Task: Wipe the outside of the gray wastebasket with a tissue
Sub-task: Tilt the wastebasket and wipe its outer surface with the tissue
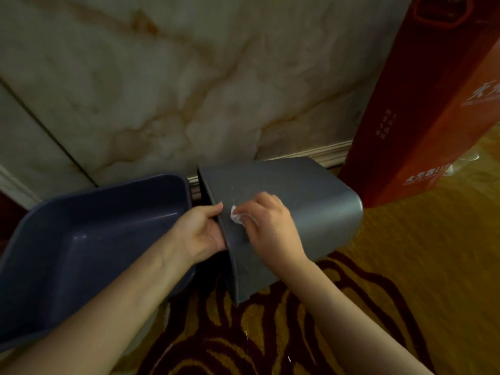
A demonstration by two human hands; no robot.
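Observation:
The gray wastebasket (pixel 305 201) lies on its side on the carpet, its mouth turned left and its base to the right. My left hand (pixel 201 230) grips the rim at the mouth, fingers inside and thumb on the outer wall. My right hand (pixel 267 220) presses a crumpled white tissue (pixel 236 215) against the upper outside wall, close to the rim. Most of the tissue is hidden under my fingers.
A second, bluish-purple bin (pixel 89 228) lies on its side to the left, touching my left forearm. A tall red carton (pixel 430 104) stands at the right against the marble wall (pixel 189 77). Patterned yellow and dark red carpet (pixel 405 266) covers the floor.

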